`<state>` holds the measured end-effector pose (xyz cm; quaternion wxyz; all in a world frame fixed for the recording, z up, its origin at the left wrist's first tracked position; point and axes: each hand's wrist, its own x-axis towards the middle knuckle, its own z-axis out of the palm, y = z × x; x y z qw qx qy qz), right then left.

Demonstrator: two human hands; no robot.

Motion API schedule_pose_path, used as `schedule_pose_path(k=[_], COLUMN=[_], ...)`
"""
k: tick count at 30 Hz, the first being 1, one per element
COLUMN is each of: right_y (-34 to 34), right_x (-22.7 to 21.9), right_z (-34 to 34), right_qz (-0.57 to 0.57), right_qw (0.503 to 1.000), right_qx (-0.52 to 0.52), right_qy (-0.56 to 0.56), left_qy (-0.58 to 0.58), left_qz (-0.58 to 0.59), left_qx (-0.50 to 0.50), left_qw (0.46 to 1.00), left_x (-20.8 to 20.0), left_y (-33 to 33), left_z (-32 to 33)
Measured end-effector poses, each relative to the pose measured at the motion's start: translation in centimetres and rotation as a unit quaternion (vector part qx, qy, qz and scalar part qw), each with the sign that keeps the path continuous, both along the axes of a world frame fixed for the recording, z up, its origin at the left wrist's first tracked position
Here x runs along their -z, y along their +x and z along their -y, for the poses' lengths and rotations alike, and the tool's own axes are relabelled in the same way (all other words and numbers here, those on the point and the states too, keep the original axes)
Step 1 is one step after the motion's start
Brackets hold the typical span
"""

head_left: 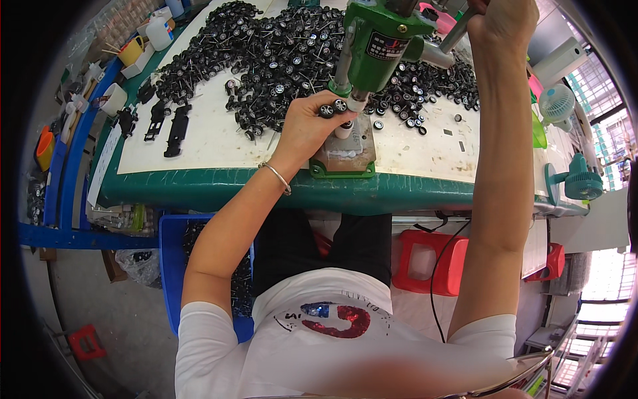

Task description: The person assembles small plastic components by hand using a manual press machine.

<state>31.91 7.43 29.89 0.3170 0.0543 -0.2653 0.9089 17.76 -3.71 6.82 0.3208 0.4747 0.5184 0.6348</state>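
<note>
My left hand (pixel 308 126) is closed on small black toy car wheels (pixel 326 111) with silver hubs, right under the ram of a green hand press (pixel 377 56). A white round piece (pixel 343 130) stands on the metal base plate (pixel 351 151) by its fingertips. Part of what the fingers pinch is hidden. High at the right, my right hand (pixel 503 26) is wrapped round the press's metal lever (pixel 458 30). Behind the press spreads a large heap of black wheels on thin axles (pixel 279 56).
Black toy car chassis (pixel 177 131) lie at the table's left. Beyond them stand a yellow cup (pixel 131 52) and a white bottle (pixel 159 33). A blue bin (pixel 174 266) with dark parts sits below, beside my left arm. At right are a red stool (pixel 453 263) and small fans (pixel 583 177).
</note>
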Motion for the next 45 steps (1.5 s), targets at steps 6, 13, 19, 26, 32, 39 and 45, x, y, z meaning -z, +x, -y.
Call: schedule_pose_path(k=[6,13,19,26,32,39,45], right_y=[0.0,0.1,0.2,0.4,-3.2,-1.1,4.0], right_x=[3.4,4.0,4.0,2.0,1.6,4.7,17.8], right_z=[0.8,2.2,2.7,-2.1,-6.8,-5.9,-4.9], right_qz=[-0.005,-0.043,-0.024,0.033,0.241,0.22,0.507], right_qw=[0.763,0.717,0.722,0.803,0.822,0.852,0.644], right_qx=[0.526,0.563,0.572,0.459,0.446,0.396,0.365], right_qy=[0.377,0.408,0.388,0.379,0.26,0.263,0.441], left_qy=[-0.017,-0.034,-0.035,-0.047,0.013,-0.175,-0.178], left_qz=[-0.013,0.025,0.106,0.073,0.325,-0.05,-0.379], left_qx=[-0.004,-0.011,0.013,-0.009,-0.044,-0.14,-0.192], left_qw=[1.0,0.999,0.994,0.996,0.945,0.973,0.888], left_x=[0.2,0.4,1.3,0.6,1.0,2.8,3.5], left_y=[0.1,0.4,1.1,1.2,0.2,-5.4,-5.2], left_z=[0.1,0.1,-0.1,0.6,1.0,5.8,6.6])
